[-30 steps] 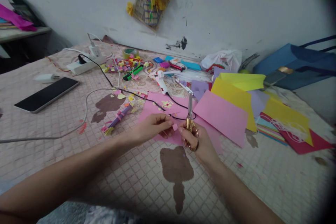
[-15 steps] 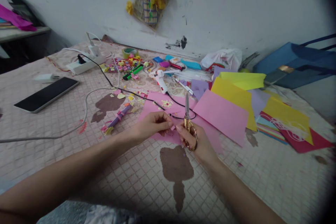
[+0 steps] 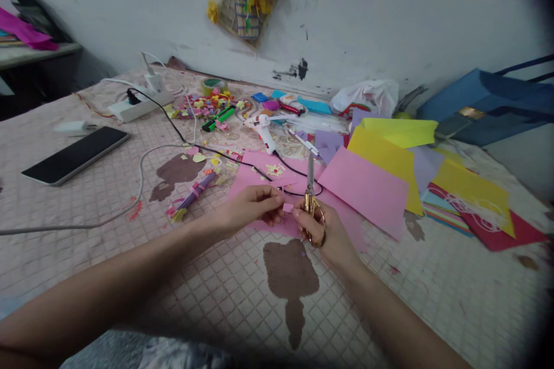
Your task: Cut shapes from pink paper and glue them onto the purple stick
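Observation:
A small pink paper piece (image 3: 288, 207) spans the gap between my two hands. My left hand (image 3: 259, 205) pinches its left end between thumb and fingers. At the other end, the fingertips of my right hand (image 3: 320, 228) meet the paper. That hand also carries gold-handled scissors (image 3: 310, 202), their blades pointing up and away from me. Beneath both hands lies a pink sheet (image 3: 346, 225) on the patterned tablecloth. A narrow pink strip (image 3: 283, 183) shows just beyond my left fingers.
A white glue gun (image 3: 265, 134) with a black cord lies beyond my hands. Coloured paper sheets (image 3: 367, 190) spread to the right. On the left are a phone (image 3: 78, 153), a power strip (image 3: 141, 105) and a purple paper roll (image 3: 194, 193). Paper scraps (image 3: 203, 106) lie farther back.
The small pink paper has turned flatter toward me and shows more of its face. My hands have drawn slightly apart, and the scissors have shifted a little to the right.

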`<state>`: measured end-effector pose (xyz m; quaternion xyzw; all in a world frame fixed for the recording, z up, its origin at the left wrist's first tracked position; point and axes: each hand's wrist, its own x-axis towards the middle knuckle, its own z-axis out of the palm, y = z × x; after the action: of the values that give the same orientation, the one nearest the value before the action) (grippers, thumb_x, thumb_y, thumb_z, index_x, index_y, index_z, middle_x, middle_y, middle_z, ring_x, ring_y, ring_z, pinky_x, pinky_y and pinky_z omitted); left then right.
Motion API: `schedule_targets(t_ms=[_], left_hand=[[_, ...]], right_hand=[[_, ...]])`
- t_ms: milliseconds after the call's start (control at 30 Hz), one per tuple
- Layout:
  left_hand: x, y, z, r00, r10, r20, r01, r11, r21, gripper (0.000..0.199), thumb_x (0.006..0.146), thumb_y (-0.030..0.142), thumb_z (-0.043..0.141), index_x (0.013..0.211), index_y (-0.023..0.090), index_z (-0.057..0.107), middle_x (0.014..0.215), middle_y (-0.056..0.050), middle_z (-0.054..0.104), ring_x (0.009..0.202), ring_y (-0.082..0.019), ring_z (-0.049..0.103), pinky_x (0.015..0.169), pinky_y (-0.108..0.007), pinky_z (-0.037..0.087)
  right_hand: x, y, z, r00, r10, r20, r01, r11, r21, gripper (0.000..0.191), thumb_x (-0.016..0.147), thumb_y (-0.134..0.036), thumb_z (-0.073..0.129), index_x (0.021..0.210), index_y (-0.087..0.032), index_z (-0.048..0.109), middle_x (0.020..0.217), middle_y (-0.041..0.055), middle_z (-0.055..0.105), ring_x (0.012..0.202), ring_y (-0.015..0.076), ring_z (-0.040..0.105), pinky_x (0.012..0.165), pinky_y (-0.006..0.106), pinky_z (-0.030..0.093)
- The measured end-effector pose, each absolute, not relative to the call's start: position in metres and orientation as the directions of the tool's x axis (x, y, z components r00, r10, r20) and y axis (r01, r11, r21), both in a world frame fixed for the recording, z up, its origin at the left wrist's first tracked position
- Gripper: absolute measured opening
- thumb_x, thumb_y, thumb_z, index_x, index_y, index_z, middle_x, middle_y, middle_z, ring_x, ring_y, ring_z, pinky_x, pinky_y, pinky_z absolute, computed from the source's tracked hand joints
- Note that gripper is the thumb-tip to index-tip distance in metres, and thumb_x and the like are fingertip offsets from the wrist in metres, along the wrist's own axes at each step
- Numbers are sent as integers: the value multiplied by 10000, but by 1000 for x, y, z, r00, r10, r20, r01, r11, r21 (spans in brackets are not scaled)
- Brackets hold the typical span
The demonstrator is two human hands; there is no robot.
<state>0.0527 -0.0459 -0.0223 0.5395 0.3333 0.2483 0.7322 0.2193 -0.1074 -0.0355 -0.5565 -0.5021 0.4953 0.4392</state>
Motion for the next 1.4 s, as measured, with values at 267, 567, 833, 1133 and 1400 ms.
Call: schedule_targets(t_ms=[267, 567, 833, 1133, 1400], left_hand=[[50, -43, -22, 708, 698, -101, 76, 67, 995, 240, 744, 344, 657, 744, 121, 569, 633, 11, 559, 550, -73, 512, 529, -203, 425], [51, -42, -25, 697, 692, -191, 28, 240, 970, 160, 755, 247, 648, 774, 110, 567, 664, 11, 582, 560, -61, 538, 561, -204, 455], [50, -44, -26, 726, 664, -179, 48, 210, 976, 182, 773, 268, 638, 753, 115, 542, 646, 16, 582, 563, -69, 557, 562, -208, 460], [51, -44, -23, 653, 734, -188, -67, 303, 951, 211, 757, 298, 658, 742, 113, 558, 650, 2, 599, 570, -71, 546, 586, -216, 440], [51, -42, -19, 542, 817, -197, -248, 379, 892, 217, 727, 278, 692, 749, 111, 555, 660, -22, 616, 607, -96, 564, 590, -224, 416]], right_hand=[[218, -108, -34, -27, 991, -134, 166, -127, -978, 186, 796, -356, 549, 738, -184, 507, 490, -65, 431, 420, 80, 391, 402, 199, 285], [219, -108, -36, -34, 994, -106, 151, -100, -984, 218, 802, -385, 567, 748, -176, 538, 495, -59, 454, 422, 76, 393, 404, 197, 272], [220, -107, -37, -12, 995, -96, 153, -93, -984, 188, 814, -344, 549, 728, -181, 511, 488, -62, 446, 418, 75, 379, 407, 201, 268], [216, -109, -36, 26, 992, -121, 88, -123, -988, 304, 804, -468, 562, 725, -184, 487, 515, -61, 447, 425, 75, 397, 399, 194, 278], [210, -118, -33, -126, 976, -179, 88, -169, -982, 421, 860, -552, 414, 691, -172, 475, 506, -61, 385, 417, 64, 365, 420, 198, 299]])
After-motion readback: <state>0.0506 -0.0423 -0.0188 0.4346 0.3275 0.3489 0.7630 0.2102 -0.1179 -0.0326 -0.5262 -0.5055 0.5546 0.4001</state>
